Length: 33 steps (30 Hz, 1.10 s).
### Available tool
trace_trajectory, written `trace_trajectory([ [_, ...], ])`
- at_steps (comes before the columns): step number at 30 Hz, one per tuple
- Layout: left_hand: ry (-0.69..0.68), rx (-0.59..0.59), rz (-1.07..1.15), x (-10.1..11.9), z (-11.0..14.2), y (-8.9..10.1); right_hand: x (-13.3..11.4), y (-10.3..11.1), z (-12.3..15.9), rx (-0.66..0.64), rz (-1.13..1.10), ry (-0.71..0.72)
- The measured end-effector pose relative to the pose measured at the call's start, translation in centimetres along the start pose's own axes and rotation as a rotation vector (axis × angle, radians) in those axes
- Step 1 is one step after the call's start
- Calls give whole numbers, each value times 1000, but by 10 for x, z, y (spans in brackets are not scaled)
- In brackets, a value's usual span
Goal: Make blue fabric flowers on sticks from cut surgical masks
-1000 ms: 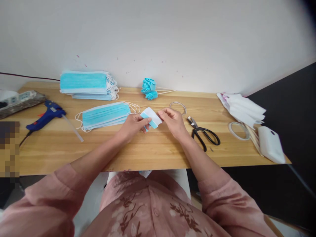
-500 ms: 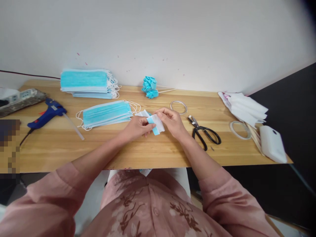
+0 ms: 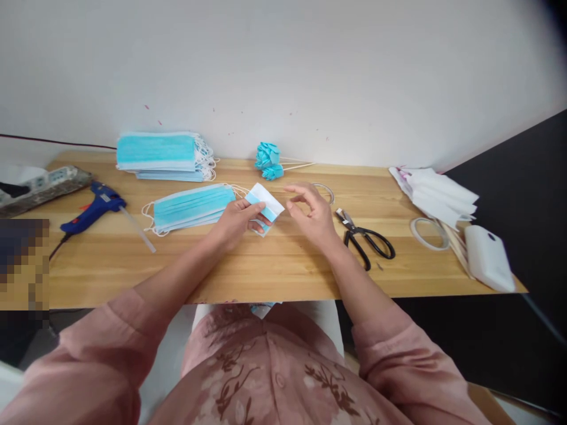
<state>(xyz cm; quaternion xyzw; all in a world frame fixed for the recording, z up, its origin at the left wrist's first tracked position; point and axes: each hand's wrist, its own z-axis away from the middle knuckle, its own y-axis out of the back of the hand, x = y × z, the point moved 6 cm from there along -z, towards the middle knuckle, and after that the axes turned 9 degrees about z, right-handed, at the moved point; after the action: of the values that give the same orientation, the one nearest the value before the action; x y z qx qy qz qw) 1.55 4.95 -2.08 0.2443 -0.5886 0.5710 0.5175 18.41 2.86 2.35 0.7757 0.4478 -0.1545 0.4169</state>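
Between the thumb and fingers of my left hand [image 3: 241, 219] is a folded piece of blue and white mask fabric [image 3: 270, 205], held just above the table. My right hand [image 3: 313, 217] is a little to the right of it, thumb and fingers apart, with nothing between them. Close to my left hand lie several blue face masks [image 3: 192, 208] with white ear loops. Beyond my hands, two blue fabric flowers [image 3: 267, 156] on thin sticks rest near the wall.
A thick stack of masks [image 3: 155, 152] sits at the back left. A blue glue gun [image 3: 95, 208] lies near a power strip [image 3: 57, 177]. To the right are black-handled scissors [image 3: 365, 236], tape rolls [image 3: 429, 234], white fabric [image 3: 436, 192] and a white box [image 3: 491, 258] on the wooden table [image 3: 274, 277].
My right hand has let go of the fabric and drawn back slightly. The piece in my left hand has turned, its white end now pointing up and right.
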Motion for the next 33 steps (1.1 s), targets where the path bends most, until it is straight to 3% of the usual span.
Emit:
trace_trajectory([
  [4, 38, -3, 69, 0, -1, 1, -13, -6, 1, -63, 223, 251],
  [10, 65, -23, 110, -2, -1, -1, -11, -15, 3, -151, 306, 268],
  [19, 83, -24, 80, -6, -1, -2, -11, -15, 5, -97, 247, 341],
  [23, 29, -22, -52, -3, -6, 0, -10, -14, 4, -89, 241, 344],
  [25, -99, -5, -209, 16, -2, 1, -9, -11, 4, -63, 248, 325],
  [29, -467, 17, -667, 87, 37, 13, -5, -2, 2, 41, 253, 234],
  [31, -570, 221, -965, 122, 65, 48, -7, 1, 2, 81, 250, 228],
  [33, -543, 478, -1238, 144, 91, 100, -9, 2, 2, 100, 245, 233],
])
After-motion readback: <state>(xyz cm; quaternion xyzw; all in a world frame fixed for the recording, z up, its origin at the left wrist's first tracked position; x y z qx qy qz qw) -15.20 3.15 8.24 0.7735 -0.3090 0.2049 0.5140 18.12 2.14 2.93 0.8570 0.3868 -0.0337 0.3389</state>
